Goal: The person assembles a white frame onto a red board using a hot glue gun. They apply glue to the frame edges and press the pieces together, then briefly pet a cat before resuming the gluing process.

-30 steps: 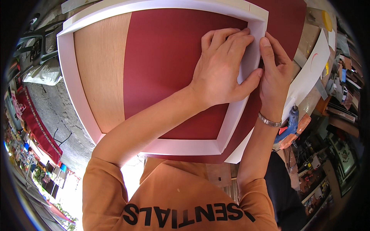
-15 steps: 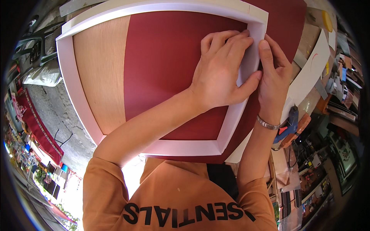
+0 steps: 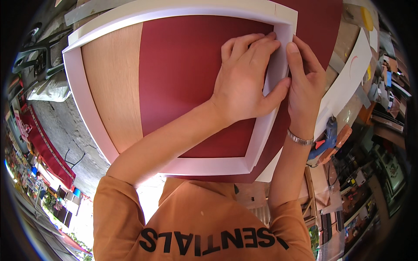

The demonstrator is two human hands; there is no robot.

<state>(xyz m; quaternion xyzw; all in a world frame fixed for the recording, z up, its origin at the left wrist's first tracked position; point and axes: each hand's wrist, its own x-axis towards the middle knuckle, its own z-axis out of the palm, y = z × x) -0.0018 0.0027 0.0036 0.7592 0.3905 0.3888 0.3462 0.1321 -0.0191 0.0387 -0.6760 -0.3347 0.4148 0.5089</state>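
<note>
A white, raised-sided frame [image 3: 209, 166] lies around a dark red sheet [image 3: 187, 65] and a strip of light wood-grain board [image 3: 112, 87]. My left hand [image 3: 246, 80] straddles the frame's right side, its bent fingers against the inner face and its thumb reaching over to the outer edge. On the outside of that same side, my right hand [image 3: 306, 82] grips with the thumb on the upper edge. Its other fingers are partly hidden behind the thumb. The two hands nearly meet at the left thumb.
Red sheet also extends beyond the frame on the right. Past it are a white strip [image 3: 348, 82], a blue glue gun [image 3: 329, 135], an orange-brown block [image 3: 339, 143] and a yellow roll [image 3: 366, 18]. A dark chair [image 3: 41, 58] stands at the left over concrete floor [image 3: 65, 130].
The frame's right side and both hands appear slightly farther left in the picture. The grip of each hand looks the same.
</note>
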